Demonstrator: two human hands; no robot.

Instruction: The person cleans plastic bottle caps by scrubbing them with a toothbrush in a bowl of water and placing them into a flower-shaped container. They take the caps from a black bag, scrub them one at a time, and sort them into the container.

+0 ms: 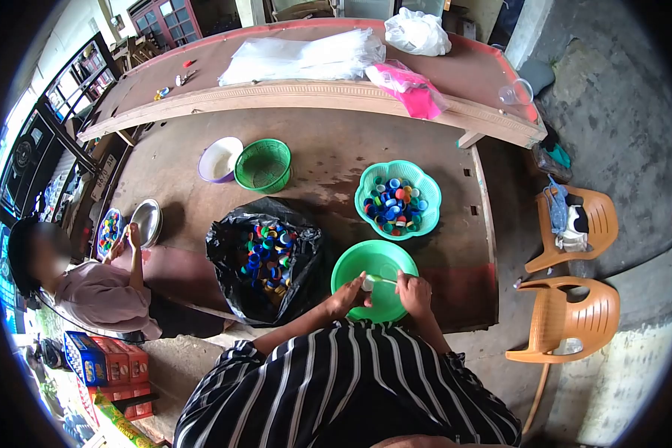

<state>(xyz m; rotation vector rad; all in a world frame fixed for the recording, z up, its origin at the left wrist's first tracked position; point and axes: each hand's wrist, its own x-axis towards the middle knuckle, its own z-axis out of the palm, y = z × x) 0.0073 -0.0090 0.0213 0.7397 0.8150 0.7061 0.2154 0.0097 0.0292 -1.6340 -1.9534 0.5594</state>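
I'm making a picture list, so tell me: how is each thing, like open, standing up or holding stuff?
Left hand, closed on small white piece
Right hand, closed on slim tool
Round green basin, open, under both hands
Black bag, open, caps inside
Scalloped bowl, open, holding caps
Green basket, upright, open
Metal bowl, open
Farther chair, upright, holding cloth
Nearer chair, upright

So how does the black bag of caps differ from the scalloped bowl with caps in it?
The black bag is soft and crumpled, while the scalloped bowl keeps a firm, petal-shaped rim. The bag is the larger of the two; the bowl is smaller and light green. Both sit open on the table, holding caps in mixed colors.
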